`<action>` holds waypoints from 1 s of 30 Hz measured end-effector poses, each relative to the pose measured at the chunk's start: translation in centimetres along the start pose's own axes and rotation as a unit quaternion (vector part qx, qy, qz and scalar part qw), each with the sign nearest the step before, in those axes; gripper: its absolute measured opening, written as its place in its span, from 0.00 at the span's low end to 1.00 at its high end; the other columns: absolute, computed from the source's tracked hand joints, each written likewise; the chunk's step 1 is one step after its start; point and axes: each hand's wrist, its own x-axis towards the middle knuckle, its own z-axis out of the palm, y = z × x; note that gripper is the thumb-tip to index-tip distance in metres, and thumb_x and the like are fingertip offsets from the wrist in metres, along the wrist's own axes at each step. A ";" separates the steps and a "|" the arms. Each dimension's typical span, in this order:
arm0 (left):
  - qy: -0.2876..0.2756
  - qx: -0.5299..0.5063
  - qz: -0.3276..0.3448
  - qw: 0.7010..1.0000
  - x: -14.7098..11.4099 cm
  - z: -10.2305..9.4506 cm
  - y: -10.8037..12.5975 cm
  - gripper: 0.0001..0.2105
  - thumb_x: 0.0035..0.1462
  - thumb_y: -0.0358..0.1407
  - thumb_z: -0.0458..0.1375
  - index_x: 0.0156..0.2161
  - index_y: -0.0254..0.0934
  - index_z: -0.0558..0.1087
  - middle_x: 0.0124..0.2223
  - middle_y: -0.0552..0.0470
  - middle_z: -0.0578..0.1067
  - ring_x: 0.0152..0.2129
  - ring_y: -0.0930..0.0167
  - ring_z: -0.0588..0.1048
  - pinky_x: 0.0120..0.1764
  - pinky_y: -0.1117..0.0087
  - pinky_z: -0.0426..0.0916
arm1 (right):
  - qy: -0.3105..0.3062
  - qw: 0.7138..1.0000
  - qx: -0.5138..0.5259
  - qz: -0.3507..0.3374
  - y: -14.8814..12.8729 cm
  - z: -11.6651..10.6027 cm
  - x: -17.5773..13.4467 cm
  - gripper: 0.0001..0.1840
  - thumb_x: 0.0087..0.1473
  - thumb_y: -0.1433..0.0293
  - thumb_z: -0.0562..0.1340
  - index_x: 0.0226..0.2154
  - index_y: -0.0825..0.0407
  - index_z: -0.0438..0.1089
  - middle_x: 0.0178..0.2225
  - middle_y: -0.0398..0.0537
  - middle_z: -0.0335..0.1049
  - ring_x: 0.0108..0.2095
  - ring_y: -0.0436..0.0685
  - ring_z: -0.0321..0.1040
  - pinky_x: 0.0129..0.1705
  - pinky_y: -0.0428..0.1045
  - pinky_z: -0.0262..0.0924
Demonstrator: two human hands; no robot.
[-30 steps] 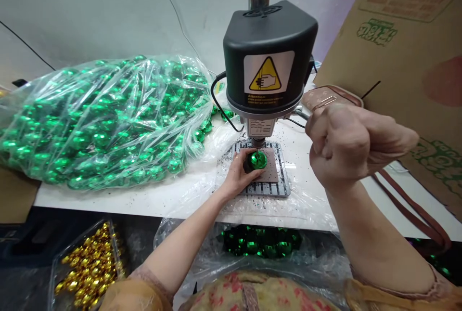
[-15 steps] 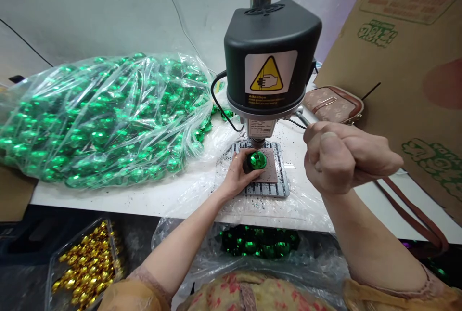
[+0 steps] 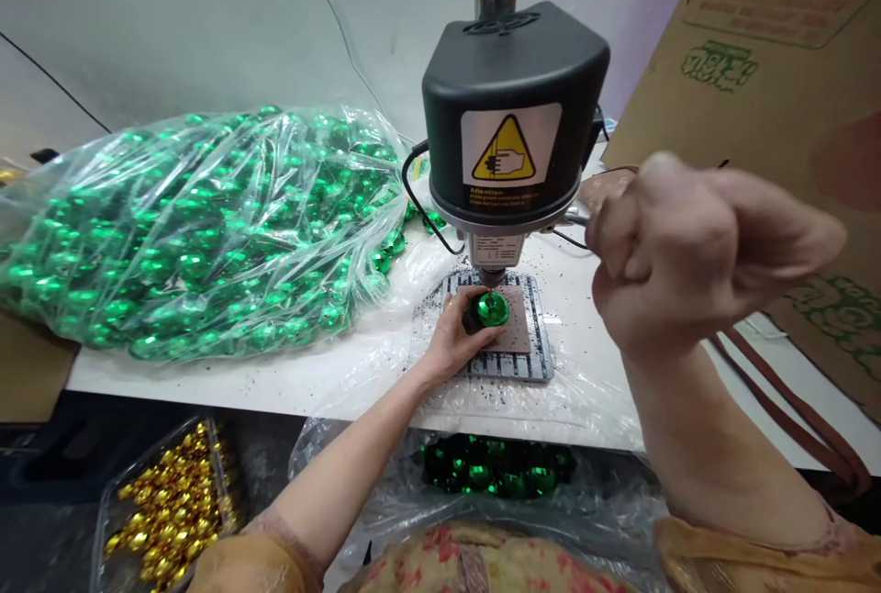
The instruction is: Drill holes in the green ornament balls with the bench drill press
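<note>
My left hand [image 3: 455, 334] is closed around a shiny green faceted ball [image 3: 493, 308], thumb in front and fingers behind it. The ball sits over a brown square pad [image 3: 518, 334] on the slotted metal base [image 3: 540, 363] of a bench drill press. Right above the ball is the drill chuck [image 3: 492, 277]; I cannot tell whether the bit touches it. My right hand [image 3: 681, 253] makes a fist around the drill press lever [image 3: 576, 214], whose grip is hidden in the fingers. The black drill head [image 3: 513, 116] carries a yellow warning label.
A clear plastic bag of green balls [image 3: 206, 244] fills the table's left side. More green balls [image 3: 496, 464] lie in plastic below the front edge. Small gold balls [image 3: 172, 501] fill a clear bin at lower left. A large cardboard box [image 3: 777, 162] stands right. Dark shavings dot the table.
My right hand has risen slightly and moved to the right and closer to the camera, still on the lever. My left hand keeps the green ball in the same spot.
</note>
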 end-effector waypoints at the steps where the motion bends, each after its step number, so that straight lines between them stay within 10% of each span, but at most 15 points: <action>1: 0.004 0.000 -0.004 1.000 0.1 0.0 0.1 0.25 0.54 0.39 0.70 0.55 0.42 0.68 0.54 0.44 0.75 0.53 0.57 0.74 0.58 0.51 0.67 | 0.024 0.999 0.024 -0.021 -0.3 0.4 0.8 0.26 0.56 0.74 0.62 0.14 0.50 0.49 0.13 0.36 0.45 0.15 0.46 0.47 0.20 0.51 0.39; 8: 0.102 0.117 0.105 0.982 -3.4 -0.2 2.7 0.23 0.56 0.42 0.68 0.55 0.43 0.70 0.48 0.45 0.77 0.45 0.60 0.78 0.46 0.57 0.74 | -0.008 0.998 0.068 0.005 0.3 1.1 3.4 0.23 0.55 0.74 0.63 0.14 0.50 0.56 0.12 0.37 0.51 0.14 0.45 0.45 0.18 0.50 0.38; 13: -0.100 0.264 0.358 0.890 -11.2 -0.3 3.9 0.25 0.57 0.47 0.67 0.57 0.45 0.71 0.45 0.44 0.79 0.40 0.62 0.79 0.43 0.59 0.75 | -0.009 1.000 0.025 0.014 0.1 0.8 3.1 0.23 0.57 0.71 0.62 0.15 0.49 0.54 0.13 0.38 0.51 0.15 0.46 0.46 0.20 0.52 0.40; 16: -0.133 0.308 0.395 0.855 -12.9 -1.1 3.1 0.28 0.56 0.53 0.67 0.56 0.40 0.72 0.50 0.39 0.79 0.48 0.56 0.77 0.51 0.54 0.74 | -0.003 1.000 0.021 0.015 0.0 1.0 3.0 0.23 0.57 0.71 0.62 0.15 0.49 0.55 0.13 0.37 0.51 0.15 0.47 0.48 0.21 0.53 0.40; 22: 0.009 0.299 0.182 0.937 -1.9 -7.5 0.2 0.13 0.68 0.33 0.51 0.55 0.41 0.71 0.47 0.43 0.79 0.45 0.61 0.78 0.49 0.56 0.74 | 0.026 0.999 0.047 0.007 0.2 1.2 3.0 0.23 0.55 0.72 0.64 0.14 0.47 0.57 0.12 0.37 0.49 0.14 0.50 0.48 0.19 0.55 0.36; 26: 0.000 0.485 -0.024 0.874 8.0 -11.8 -1.2 0.19 0.60 0.22 0.50 0.51 0.40 0.73 0.51 0.40 0.76 0.51 0.56 0.73 0.52 0.55 0.69 | 0.025 0.999 0.030 0.010 0.2 1.2 2.9 0.23 0.55 0.72 0.64 0.14 0.49 0.57 0.12 0.37 0.51 0.14 0.48 0.48 0.19 0.53 0.38; 30: -0.016 0.527 -0.057 0.848 11.9 -13.6 -2.4 0.15 0.55 0.21 0.55 0.45 0.36 0.75 0.51 0.35 0.73 0.57 0.48 0.66 0.56 0.47 0.62 | 0.034 0.999 0.019 0.007 0.3 1.2 2.8 0.25 0.56 0.71 0.63 0.14 0.50 0.54 0.13 0.37 0.51 0.14 0.45 0.49 0.20 0.51 0.39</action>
